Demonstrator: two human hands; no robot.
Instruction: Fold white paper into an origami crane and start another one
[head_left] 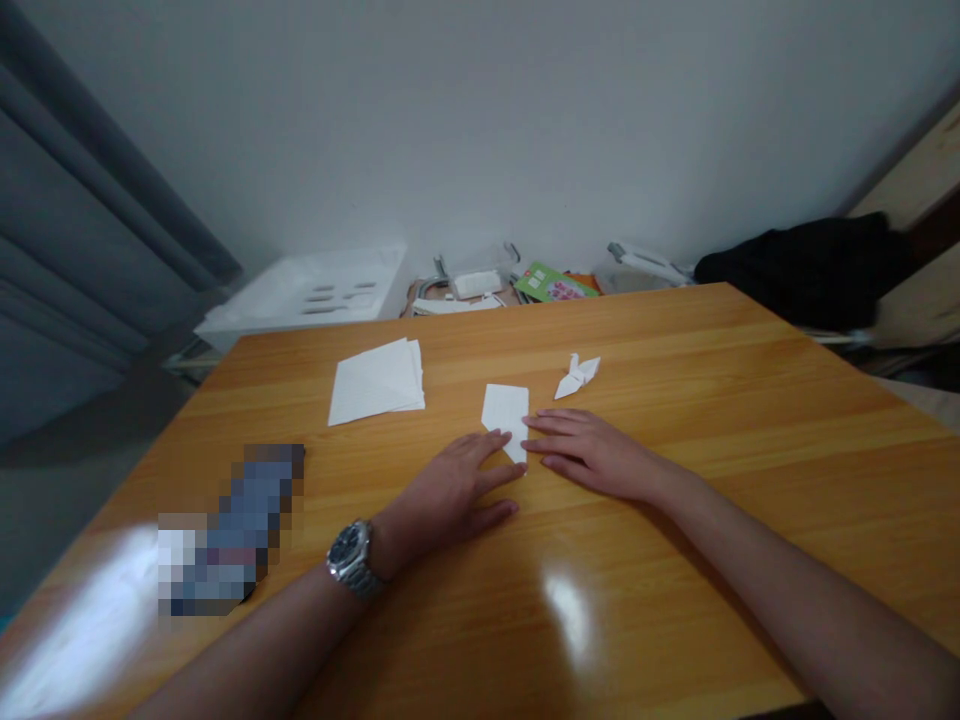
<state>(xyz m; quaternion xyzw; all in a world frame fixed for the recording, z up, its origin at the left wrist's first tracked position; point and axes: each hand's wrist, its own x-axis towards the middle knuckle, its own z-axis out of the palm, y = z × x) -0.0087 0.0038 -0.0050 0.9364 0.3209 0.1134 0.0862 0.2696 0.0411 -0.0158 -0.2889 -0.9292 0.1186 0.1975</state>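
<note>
A small folded piece of white paper (507, 406) lies flat on the wooden table (637, 620), its lower end narrowing to a point. My left hand (465, 485), with a metal watch on the wrist, rests fingertips on the paper's lower part, fingers apart. From the right, my right hand (581, 450) touches the paper's right edge with spread, outstretched fingers. Behind my right hand sits a folded paper bird (577, 375) with its wings out.
A stack of white paper sheets (375, 382) lies left of the folded paper. Nearer me on the left is a blurred-out dark object (244, 530). Beyond the table's far edge are a white tray (322, 285), a green booklet (555, 284) and a black cloth (806, 270).
</note>
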